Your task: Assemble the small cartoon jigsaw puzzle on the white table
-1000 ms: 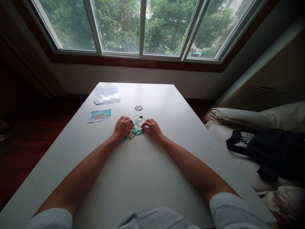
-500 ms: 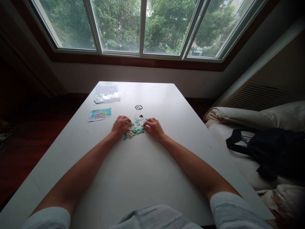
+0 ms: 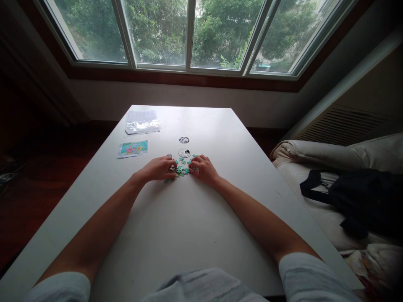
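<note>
your left hand (image 3: 159, 167) curls over the left side of the pieces (image 3: 181, 170), your right hand (image 3: 203, 169) bends in at their right; i can't tell whether either is pinching one. the pieces lie loose on the table (image 3: 189, 226) between both hands. a broad sweep could scatter or flip them; pushing forward could nudge the nearer disc (image 3: 181, 153).
</note>
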Demonstrator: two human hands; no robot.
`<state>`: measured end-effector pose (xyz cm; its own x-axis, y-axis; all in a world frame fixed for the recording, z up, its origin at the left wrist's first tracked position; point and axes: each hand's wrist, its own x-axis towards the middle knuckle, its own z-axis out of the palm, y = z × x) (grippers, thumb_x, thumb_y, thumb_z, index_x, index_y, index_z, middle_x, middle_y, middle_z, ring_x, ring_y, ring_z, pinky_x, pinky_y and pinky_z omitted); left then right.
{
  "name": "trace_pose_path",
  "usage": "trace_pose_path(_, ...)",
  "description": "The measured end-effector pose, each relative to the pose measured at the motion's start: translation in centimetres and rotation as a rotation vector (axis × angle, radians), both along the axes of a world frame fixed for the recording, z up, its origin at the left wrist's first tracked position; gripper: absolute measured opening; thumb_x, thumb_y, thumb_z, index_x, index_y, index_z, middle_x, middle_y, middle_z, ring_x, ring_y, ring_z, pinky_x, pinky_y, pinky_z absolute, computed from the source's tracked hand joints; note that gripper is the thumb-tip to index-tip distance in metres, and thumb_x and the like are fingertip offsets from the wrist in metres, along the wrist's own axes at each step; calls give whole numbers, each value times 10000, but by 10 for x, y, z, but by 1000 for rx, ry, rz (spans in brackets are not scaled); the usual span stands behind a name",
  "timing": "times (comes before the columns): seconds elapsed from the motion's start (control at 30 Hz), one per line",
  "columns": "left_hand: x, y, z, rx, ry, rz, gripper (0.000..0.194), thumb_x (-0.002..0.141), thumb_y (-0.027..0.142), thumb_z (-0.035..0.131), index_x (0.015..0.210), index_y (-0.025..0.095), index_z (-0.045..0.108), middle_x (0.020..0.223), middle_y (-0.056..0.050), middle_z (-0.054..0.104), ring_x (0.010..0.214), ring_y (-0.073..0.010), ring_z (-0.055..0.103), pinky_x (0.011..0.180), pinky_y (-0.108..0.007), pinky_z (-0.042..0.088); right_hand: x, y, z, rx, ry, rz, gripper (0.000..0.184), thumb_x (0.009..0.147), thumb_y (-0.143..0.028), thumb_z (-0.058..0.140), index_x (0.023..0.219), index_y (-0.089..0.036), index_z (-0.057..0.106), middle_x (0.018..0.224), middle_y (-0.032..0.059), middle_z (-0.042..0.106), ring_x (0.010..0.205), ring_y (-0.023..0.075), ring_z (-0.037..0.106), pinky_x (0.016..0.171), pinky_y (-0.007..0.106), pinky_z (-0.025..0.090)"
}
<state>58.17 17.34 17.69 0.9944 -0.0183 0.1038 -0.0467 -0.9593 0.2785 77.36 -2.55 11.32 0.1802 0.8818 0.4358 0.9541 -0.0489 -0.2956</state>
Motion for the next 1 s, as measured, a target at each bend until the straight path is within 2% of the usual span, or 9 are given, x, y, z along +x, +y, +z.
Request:
trace_pose_path(0.1,2,-2,-3,16,20,0,281,868,454,667,1076,265,686,1001,-31,687,861,-204,631,703,-282,411,-1,0,0,9,-14,22,127,927,-331,674,1010,-254,732,1120,74,695,1095,259,528,971,421,396)
trace_pose_path(0.3,7,0,-13,0,-14,52,168,899,351,592,998,280,708,973,-21,701,814,-190,638,719,-286,427,-9,-1,4,-32,-38,179,327,943,-347,648,1268,-317,673,1243,68,667,1173,261,527,1035,444,390)
trace_pose_path(0.57,8,4,-22,-102,-62,124,176,891,351,562,897,263,715,829,-1,686,719,-160,610,688,-272,426,-10,-3,8,-19,-29,134,197,970,-321,608,1119,-280,730,1230,83,686,1206,268,539,1048,464,400)
trace_pose_path(0.67,9,6,-25,-105,-68,203,174,881,353,570,911,274,722,825,8,705,710,-167,612,657,-275,406,-13,-3,9,-15,-33,162,281,975,-346,605,1235,-287,693,1293,84,672,1247,271,536,1071,472,400)
trace_pose_path(0.77,9,7,-28,-84,-76,271,178,885,346,567,911,275,728,810,4,715,709,-177,616,631,-279,382,-18,-2,11,-26,-63,271,363,989,-373,583,1340,-298,637,1406,72,620,1354,272,483,1131,481,366)
trace_pose_path(0.87,9,6,-29,-53,-91,298,180,888,347,565,902,269,727,835,-7,722,725,-185,620,625,-281,375,-18,-1,11,-36,-70,300,321,998,-375,568,1293,-296,667,1418,57,619,1389,267,464,1153,484,351)
trace_pose_path(1.0,9,5,-29,-29,-99,314,201,898,368,554,913,266,726,876,-19,723,738,-188,623,630,-287,381,-11,-2,10,2,-14,209,204,992,-354,578,1103,-282,733,1296,51,695,1318,257,529,1109,478,392)
